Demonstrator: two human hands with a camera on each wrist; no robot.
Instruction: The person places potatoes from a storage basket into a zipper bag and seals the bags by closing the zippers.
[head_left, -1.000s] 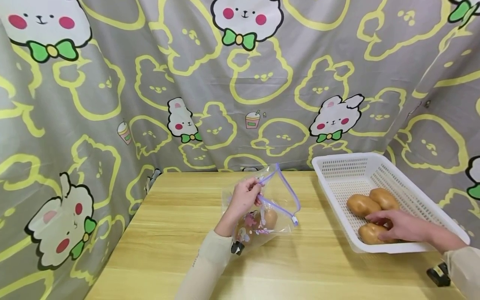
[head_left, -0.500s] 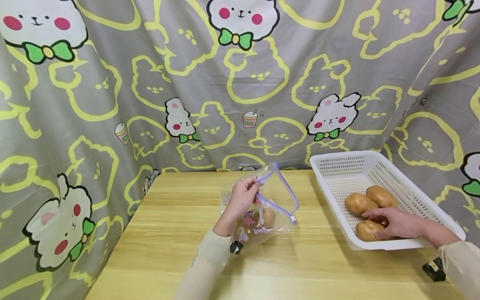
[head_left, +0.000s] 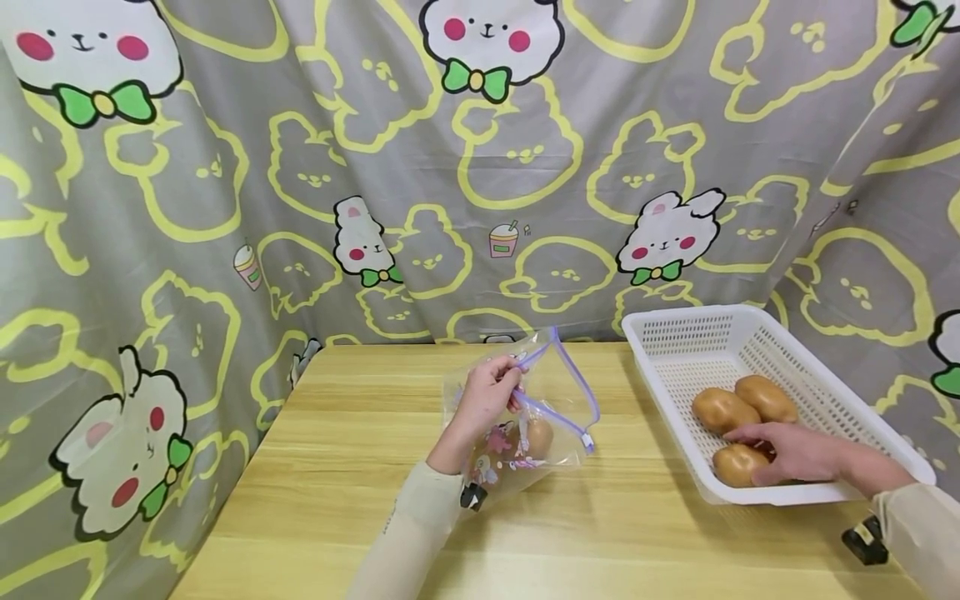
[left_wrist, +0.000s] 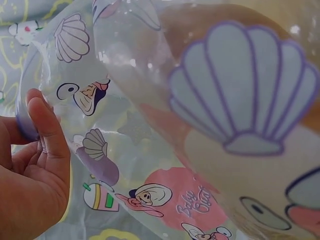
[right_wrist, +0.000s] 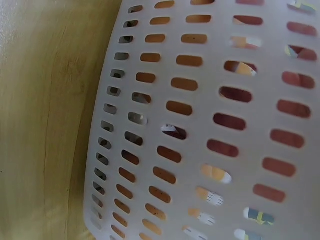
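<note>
My left hand (head_left: pixel 486 392) pinches the purple zip edge of a clear zip bag (head_left: pixel 517 463), printed with shells and sea creatures. The bag's mouth gapes to the right, and a potato (head_left: pixel 538 437) shows inside. In the left wrist view, thumb and fingers of the left hand (left_wrist: pixel 40 170) meet at the rim. My right hand (head_left: pixel 806 452) reaches into a white basket (head_left: pixel 671 417), curled over the nearest potato (head_left: pixel 735 464), thumb on its near side; the palm hides part of it. Two more potatoes (head_left: pixel 723 410) lie just beyond, touching each other.
A wooden table (head_left: pixel 337 467) carries the bag and basket. Behind it hangs a grey patterned curtain (head_left: pixel 435 183). The right wrist view is filled mostly by the slotted basket wall (right_wrist: pixel 200 120), with potatoes and skin glimpsed through the slots.
Inside the basket, my right hand has shifted slightly, its fingers settling over the nearest potato. The left hand and bag have stayed put.
</note>
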